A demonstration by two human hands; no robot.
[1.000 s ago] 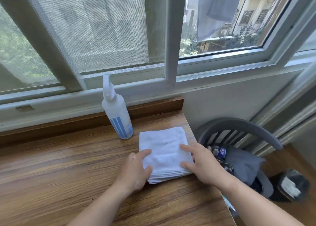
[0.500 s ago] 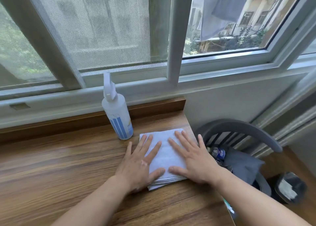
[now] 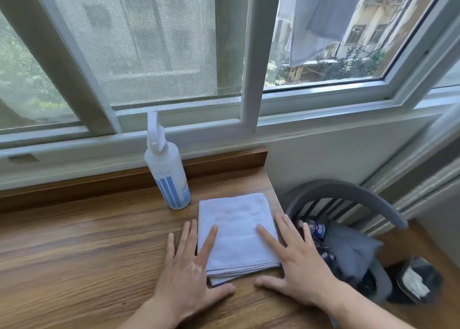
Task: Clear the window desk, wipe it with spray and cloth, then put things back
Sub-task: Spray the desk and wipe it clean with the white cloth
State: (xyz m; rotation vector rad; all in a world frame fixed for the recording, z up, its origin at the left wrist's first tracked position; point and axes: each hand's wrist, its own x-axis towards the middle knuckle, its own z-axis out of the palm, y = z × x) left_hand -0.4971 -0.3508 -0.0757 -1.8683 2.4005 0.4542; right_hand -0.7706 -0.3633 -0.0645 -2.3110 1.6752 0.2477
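A folded white cloth [image 3: 236, 226] lies flat near the right end of the wooden window desk [image 3: 74, 249]. My left hand [image 3: 189, 274] lies flat with straight, spread fingers at the cloth's near left corner, one finger on the cloth. My right hand [image 3: 296, 266] lies flat at the cloth's near right corner, its index finger on the cloth. A white spray bottle [image 3: 166, 169] with a blue striped label stands upright just behind the cloth's far left corner, by the desk's back rail.
A grey chair [image 3: 348, 194] stands right of the desk with dark fabric [image 3: 348, 249] and a plastic bottle [image 3: 316, 229] on its seat. A dark bin [image 3: 418, 279] sits on the floor further right. The window frame [image 3: 251, 55] rises behind the desk.
Both hands slid back toward me and apart, from lying on top of the cloth to its near corners. Before that their fingers went from bent at the cloth's sides to flat.
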